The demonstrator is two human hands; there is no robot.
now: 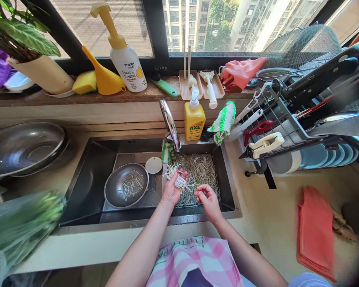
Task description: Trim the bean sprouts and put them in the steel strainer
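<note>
My left hand (172, 189) is closed around a bunch of white bean sprouts (179, 181), palm turned up, over the sink. Beside it on the right, my right hand (208, 201) has thumb and fingers pinched together at the ends of the sprouts; whatever lies between the fingertips is too small to make out. Under both hands a heap of bean sprouts (202, 169) fills the right part of the sink. A dark round pan (110, 185) with some sprouts in it sits in the sink's left part, next to a small whitish disc (153, 165).
The chrome faucet (170, 124) rises behind the hands. A yellow AXE bottle (194, 121) and a green-white cloth (224, 121) stand behind the sink. At right is a utensil rack (275, 119) with knives; at left, a large pan (26, 147) and bagged greens (32, 219).
</note>
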